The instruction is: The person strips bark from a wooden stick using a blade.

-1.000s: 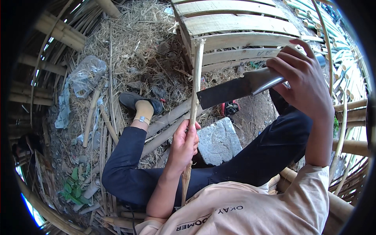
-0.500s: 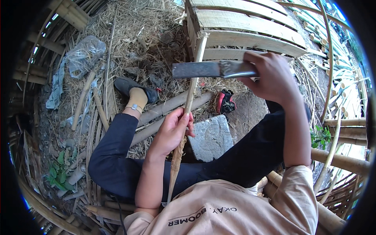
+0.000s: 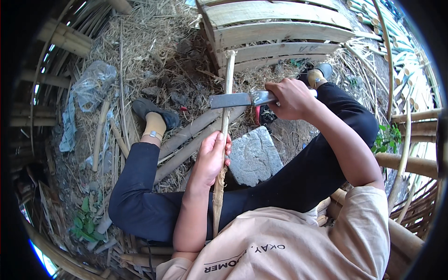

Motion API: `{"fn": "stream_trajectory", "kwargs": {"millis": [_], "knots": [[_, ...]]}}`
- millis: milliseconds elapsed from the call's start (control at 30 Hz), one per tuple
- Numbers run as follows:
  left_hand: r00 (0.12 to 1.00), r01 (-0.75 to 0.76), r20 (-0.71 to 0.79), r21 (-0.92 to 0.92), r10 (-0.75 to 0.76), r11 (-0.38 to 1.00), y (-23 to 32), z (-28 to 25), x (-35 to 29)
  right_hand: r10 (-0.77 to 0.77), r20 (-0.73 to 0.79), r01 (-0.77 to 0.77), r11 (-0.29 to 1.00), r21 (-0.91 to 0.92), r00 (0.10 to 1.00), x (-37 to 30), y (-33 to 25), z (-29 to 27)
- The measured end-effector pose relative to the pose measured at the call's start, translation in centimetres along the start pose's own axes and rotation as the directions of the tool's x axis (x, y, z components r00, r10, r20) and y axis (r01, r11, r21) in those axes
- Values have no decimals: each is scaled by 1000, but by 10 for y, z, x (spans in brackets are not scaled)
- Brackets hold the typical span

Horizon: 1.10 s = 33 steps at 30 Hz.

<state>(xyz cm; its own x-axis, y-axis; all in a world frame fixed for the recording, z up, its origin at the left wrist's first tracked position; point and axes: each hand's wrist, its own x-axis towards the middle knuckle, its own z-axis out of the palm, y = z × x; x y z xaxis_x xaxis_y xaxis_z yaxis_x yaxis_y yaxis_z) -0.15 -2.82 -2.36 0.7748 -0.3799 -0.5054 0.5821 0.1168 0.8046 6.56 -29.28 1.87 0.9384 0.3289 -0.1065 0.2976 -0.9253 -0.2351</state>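
Observation:
My left hand (image 3: 212, 157) is closed around a long pale wooden stick (image 3: 229, 72), held nearly upright in front of me. The stick's rough, peeling lower end reaches back to my shirt, and its far end stands before the crate. In my right hand (image 3: 293, 99) is the handle of a knife with a broad, blunt-ended, rectangular blade (image 3: 230, 101). That blade lies across the stick, a little beyond my left hand. I cannot tell how deep its edge sits in the wood.
A slatted wooden crate (image 3: 284, 32) stands ahead. Between my legs lie a grey stone block (image 3: 255, 156) and bamboo poles (image 3: 196, 135); a red and black object (image 3: 258, 115) is partly hidden by my right hand. A plastic bag (image 3: 95, 81) lies left, stacked bamboo (image 3: 403, 49) far right.
The knife has come closer to my left hand along the stick, and my right wrist has turned lower. The whole view has shifted, bringing my right foot into sight.

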Motion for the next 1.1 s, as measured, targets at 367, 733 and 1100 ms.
{"fn": "stream_trajectory", "kwargs": {"millis": [367, 733, 1100], "knots": [[974, 224, 63, -167, -217, 960, -21, 25, 18, 140, 112, -133, 989, -65, 984, -22, 23, 16], [990, 139, 36, -68, -137, 988, -24, 31, 22, 235, -19, -232, 967, 105, 972, -19, 22, 44], [983, 168, -61, -52, -171, 984, -31, 30, 27, 148, -8, -145, 978, 149, 989, -10, 33, 73]]}}
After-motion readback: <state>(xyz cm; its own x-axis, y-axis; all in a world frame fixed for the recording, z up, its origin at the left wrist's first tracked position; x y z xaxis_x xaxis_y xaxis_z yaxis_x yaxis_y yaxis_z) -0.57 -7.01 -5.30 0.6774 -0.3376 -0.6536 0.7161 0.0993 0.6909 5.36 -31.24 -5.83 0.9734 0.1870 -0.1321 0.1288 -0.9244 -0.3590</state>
